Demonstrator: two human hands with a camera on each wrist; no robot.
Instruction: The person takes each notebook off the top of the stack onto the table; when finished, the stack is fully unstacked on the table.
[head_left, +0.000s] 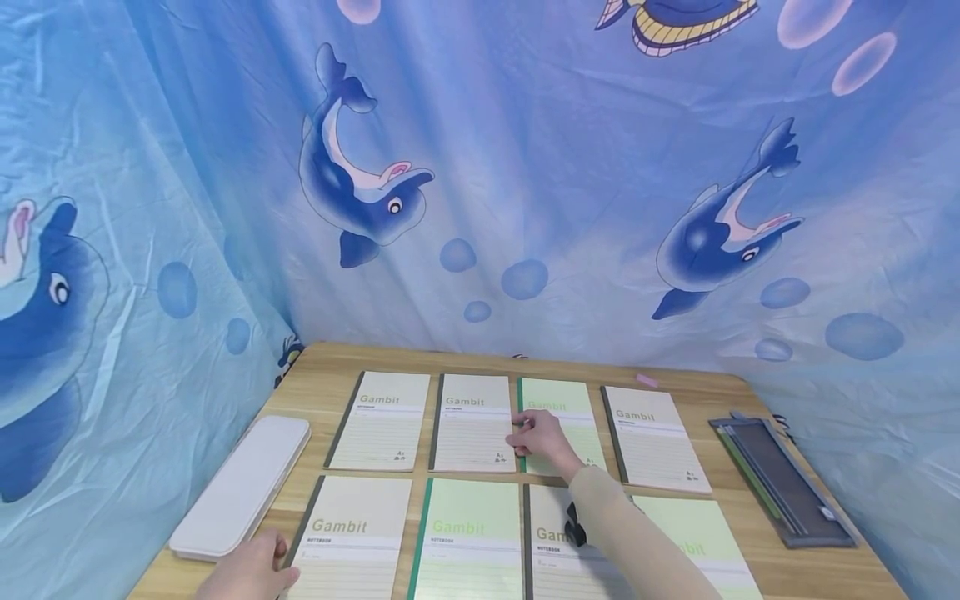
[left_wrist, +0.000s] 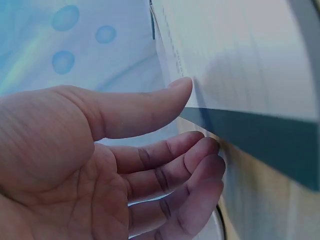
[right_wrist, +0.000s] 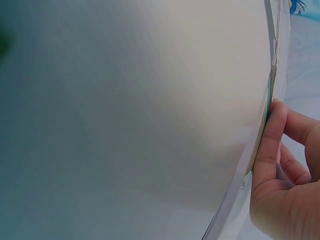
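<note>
Several "Gambit" notebooks lie in two rows on the wooden table. My right hand (head_left: 542, 440) reaches over the back-row green notebook (head_left: 562, 398), fingertips at its green spine beside a white notebook (head_left: 472, 421). In the right wrist view the right-hand fingers (right_wrist: 272, 135) touch along a notebook edge; a pale cover fills most of that view. My left hand (head_left: 251, 568) rests by the dark spine of the front-left white notebook (head_left: 356, 533). In the left wrist view its thumb (left_wrist: 165, 102) meets that spine, while the other fingers bend loosely and hold nothing.
A white case (head_left: 240, 483) lies along the table's left side. At the right edge is a dark mesh pouch (head_left: 787, 483) with green-edged contents. A small pink piece (head_left: 647, 381) sits near the back edge. Blue curtains (head_left: 525, 167) with dolphins enclose the table.
</note>
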